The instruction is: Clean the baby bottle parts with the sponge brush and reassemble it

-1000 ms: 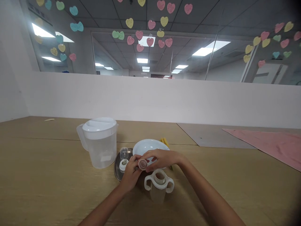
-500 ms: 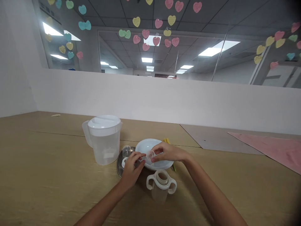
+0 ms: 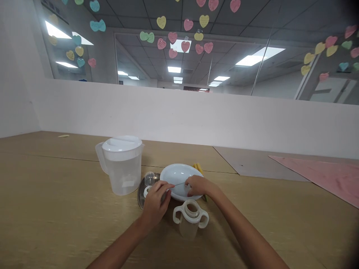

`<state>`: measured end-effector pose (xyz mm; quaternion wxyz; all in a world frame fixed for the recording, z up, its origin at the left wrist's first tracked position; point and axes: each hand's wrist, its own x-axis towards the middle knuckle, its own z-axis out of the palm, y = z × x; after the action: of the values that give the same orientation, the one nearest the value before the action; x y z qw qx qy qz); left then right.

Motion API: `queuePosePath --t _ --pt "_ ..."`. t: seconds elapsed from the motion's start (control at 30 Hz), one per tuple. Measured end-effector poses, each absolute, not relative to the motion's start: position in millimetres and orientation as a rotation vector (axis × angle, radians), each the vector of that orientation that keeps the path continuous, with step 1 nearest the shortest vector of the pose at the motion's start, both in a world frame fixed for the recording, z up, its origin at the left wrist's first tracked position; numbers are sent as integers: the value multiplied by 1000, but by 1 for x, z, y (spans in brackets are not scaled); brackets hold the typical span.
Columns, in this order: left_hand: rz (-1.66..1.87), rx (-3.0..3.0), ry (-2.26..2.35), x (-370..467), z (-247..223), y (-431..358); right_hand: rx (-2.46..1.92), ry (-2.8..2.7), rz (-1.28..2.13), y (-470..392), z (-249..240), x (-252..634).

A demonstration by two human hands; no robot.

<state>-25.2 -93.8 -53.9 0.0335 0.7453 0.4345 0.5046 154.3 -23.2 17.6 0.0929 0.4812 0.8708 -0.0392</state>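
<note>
a: what's in the hands?

b: the left hand [image 3: 155, 201] is pinched shut on the near end of a thin rod [image 3: 177, 184]. its long axis runs almost level, left to right, pointing toward the right hand [image 3: 196, 185].

a: and the right grip?

b: fingers curled closed over the rim of the white bowl [image 3: 179, 175], on a small clear piece i can't make out. the rod's far end meets those fingers, above the bowl.

a: anything in the bowl?

b: nothing i can see apart from what the hand covers.

a: other containers?

b: a two-handled cup [image 3: 191, 220] stands upright on the desk [image 3: 56, 209] just in front of the bowl, lid off, mouth open upward; contents unclear. a clear pitcher [image 3: 122, 164] with a white lid sits to the left, handle to the left; water level hard to judge. between pitcher and bowl a metal tray [image 3: 140, 194] holds a small clear cap [image 3: 149, 178] and a white ring, partly hidden by the left hand.

a: beyond that?

b: yellow sticks [image 3: 198, 166] behind the bowl, a pink cloth [image 3: 322, 173] far right.
</note>
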Motion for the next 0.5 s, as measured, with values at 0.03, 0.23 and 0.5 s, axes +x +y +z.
queuePosePath --t 0.03,0.23,0.5 --pt "1554 2334 1319 -24 -55 -95 1405 2582 -142 -22 15 154" --pt "1567 2406 1244 -23 -54 -99 1266 2735 -444 -13 6 152" --pt "1591 2374 1224 -25 -50 -98 1344 3024 -1274 -23 37 153"
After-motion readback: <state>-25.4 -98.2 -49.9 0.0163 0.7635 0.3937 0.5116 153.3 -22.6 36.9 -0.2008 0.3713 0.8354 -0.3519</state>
